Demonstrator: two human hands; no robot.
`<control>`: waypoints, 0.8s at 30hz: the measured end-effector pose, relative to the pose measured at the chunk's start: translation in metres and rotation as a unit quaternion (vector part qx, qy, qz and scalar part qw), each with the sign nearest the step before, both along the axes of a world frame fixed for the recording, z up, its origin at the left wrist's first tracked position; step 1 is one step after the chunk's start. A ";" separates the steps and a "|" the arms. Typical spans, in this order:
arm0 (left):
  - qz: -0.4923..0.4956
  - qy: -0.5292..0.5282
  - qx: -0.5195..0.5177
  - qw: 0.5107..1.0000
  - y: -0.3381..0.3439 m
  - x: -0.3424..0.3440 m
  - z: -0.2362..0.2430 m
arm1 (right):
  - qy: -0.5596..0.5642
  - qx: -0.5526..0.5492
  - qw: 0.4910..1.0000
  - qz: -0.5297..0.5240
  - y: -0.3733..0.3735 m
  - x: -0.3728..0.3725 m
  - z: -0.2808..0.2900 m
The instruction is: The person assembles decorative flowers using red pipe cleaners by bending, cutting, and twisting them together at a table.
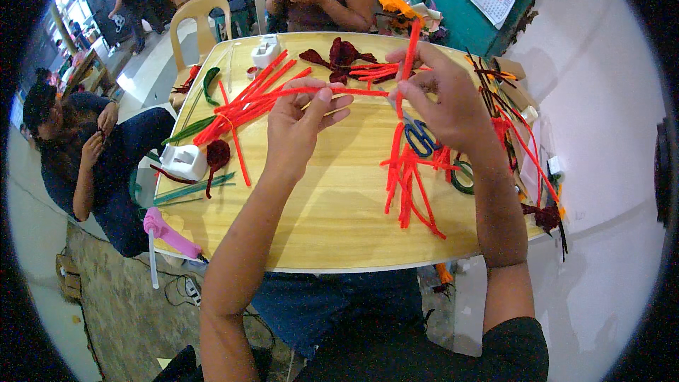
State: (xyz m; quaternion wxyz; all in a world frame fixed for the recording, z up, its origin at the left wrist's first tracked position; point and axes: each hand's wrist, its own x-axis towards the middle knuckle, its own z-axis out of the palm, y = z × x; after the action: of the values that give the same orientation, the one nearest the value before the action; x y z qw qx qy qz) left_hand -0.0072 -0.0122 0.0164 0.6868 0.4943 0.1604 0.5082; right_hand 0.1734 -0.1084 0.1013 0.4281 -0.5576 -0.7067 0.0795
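Note:
My left hand (308, 113) pinches a long red fuzzy stem (364, 91) lying crosswise in the air, with some fingers loosely curled apart. My right hand (431, 95) pinches an upright red fuzzy stem (411, 47) where the crosswise one meets it. Below my right hand lie blue-handled scissors (423, 138), partly hidden, and a pile of short red stems (407, 191). A bundle of red stems (233, 117) lies left of my left hand, and dark red fuzzy shapes (338, 56) lie at the back.
A pink glue gun (173, 237) and white tape dispensers (185, 163) sit on the wooden table (339, 233). More stems (523, 141) line the right side by a wall. One person (85, 155) sits at left, another (332, 0) across holds a red flower.

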 end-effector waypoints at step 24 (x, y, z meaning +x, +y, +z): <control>-0.061 -0.025 0.008 0.998 -0.011 -0.006 0.005 | -0.096 0.169 0.980 -0.050 0.020 -0.042 -0.017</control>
State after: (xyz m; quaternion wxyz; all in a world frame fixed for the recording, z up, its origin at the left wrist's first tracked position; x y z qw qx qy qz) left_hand -0.0130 -0.0233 0.0211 0.7166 0.4957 0.1085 0.4786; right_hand 0.1316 -0.0888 0.0844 0.4498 -0.5171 -0.7189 -0.1164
